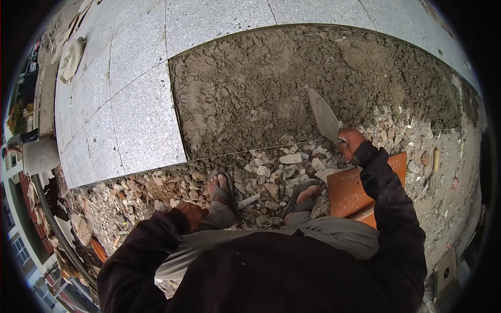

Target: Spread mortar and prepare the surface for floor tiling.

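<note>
My right hand [352,142] is closed round the handle of a pointed trowel [323,116]. The metal blade lies over the near side of a bed of grey-brown mortar [271,83], its tip pointing away from me. Pale speckled tiles [141,125] border the mortar on its left and far sides. A thin taut string [250,152] runs along its near edge. By my left knee, my left hand [192,214] has its fingers curled in; whatever they may hold is hidden.
Broken rubble [266,177] covers the ground around my sandalled feet. An orange tile [342,190] lies under my right forearm. A grey container [40,155] stands at the far left, near a person's arm. A crumpled pale bag [72,60] rests on the laid tiles.
</note>
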The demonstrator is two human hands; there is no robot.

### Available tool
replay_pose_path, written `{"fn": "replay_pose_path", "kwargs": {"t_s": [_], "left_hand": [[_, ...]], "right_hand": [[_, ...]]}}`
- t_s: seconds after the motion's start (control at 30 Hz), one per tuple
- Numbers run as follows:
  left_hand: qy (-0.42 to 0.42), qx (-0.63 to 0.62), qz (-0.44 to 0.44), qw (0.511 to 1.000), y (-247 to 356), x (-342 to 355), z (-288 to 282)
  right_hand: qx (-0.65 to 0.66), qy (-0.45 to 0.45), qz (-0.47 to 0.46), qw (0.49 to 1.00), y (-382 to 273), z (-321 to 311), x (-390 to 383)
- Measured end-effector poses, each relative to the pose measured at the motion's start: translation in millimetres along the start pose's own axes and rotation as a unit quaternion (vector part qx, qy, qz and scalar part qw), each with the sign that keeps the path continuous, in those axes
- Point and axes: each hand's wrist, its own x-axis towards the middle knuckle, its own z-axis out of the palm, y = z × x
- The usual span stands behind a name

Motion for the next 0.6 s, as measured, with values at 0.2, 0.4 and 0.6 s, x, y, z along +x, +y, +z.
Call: {"fn": "replay_pose_path", "kwargs": {"t_s": [0.2, 0.4, 0.6], "left_hand": [[0.04, 0.007, -0.049, 0.998, 2.5, -96.4, -15.8], [0.157, -0.013, -0.222, 0.962, 18.1, -200.7, -19.7], [0.444, -0.176, -0.593, 0.648, -13.2, -333.4, 143.4]], "right_hand": [[0.081, 0.039, -0.028, 0.996, 16.5, 13.5, -20.8], [0.078, 0.012, -0.025, 0.997, -1.8, 14.1, -5.1], [0.087, -0.001, -0.031, 0.996, 10.4, 2.7, 18.6]]}}
